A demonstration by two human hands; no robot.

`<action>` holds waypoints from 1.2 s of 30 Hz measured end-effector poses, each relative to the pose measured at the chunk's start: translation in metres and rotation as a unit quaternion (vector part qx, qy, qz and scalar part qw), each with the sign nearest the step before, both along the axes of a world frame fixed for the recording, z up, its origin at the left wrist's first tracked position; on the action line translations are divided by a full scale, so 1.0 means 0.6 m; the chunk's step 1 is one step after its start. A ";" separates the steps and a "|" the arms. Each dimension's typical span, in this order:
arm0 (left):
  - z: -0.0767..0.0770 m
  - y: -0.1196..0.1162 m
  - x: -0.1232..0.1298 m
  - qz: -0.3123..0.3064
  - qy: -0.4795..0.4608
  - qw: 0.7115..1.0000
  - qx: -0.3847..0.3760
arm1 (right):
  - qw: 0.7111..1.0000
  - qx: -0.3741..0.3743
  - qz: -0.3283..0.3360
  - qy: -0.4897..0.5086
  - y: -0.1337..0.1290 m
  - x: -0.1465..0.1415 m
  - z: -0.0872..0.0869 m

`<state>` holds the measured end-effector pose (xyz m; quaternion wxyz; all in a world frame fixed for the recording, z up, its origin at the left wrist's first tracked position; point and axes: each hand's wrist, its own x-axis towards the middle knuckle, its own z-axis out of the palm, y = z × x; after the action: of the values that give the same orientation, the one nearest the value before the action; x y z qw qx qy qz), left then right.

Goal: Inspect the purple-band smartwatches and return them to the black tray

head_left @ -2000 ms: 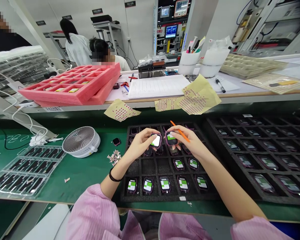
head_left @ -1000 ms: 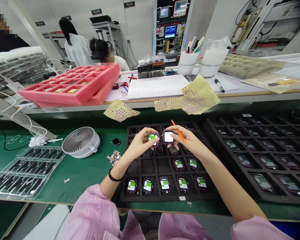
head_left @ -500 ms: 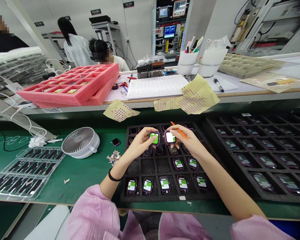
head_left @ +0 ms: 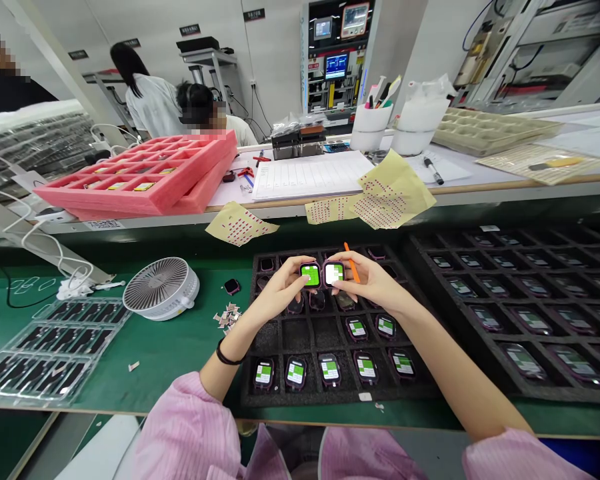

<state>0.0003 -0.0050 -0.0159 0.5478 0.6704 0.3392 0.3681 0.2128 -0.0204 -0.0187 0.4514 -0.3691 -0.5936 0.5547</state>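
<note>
Two hands [head_left: 280, 290] held one watch [head_left: 311, 275] each; the foam tray [head_left: 300, 333] held five watches [head_left: 329, 370] along its near edge and two more [head_left: 357, 328] just behind them.

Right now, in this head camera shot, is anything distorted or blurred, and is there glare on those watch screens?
In the head view, the wide lens bows the edge of the green bench and stretches the arms toward the bottom; the watch in the right hand has a partly washed-out screen, likely glare; the top right corner falls dark; the hands look fairly sharp.
</note>
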 end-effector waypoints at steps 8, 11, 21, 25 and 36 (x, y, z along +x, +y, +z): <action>0.015 -0.010 0.006 0.059 0.015 0.998 -0.015 | 0.995 -0.034 -0.090 -0.005 -0.003 -0.008 0.006; 0.014 -0.010 0.006 0.055 0.011 0.998 -0.020 | 0.993 -0.046 -0.111 -0.011 -0.003 -0.008 0.008; 0.004 -0.007 0.002 0.005 0.005 1.000 -0.006 | 0.999 -0.009 -0.036 -0.024 -0.001 -0.001 0.008; 0.007 -0.007 0.004 0.023 0.016 1.000 0.004 | 0.996 -0.024 -0.079 -0.024 -0.001 -0.005 0.007; 0.010 -0.007 0.004 0.035 0.029 0.999 0.004 | 0.994 -0.054 -0.093 -0.026 0.003 -0.001 0.010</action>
<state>0.0028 -0.0090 -0.0101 0.5213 0.6708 0.3769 0.3689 0.2121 -0.0189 -0.0128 0.4649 -0.4602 -0.5376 0.5320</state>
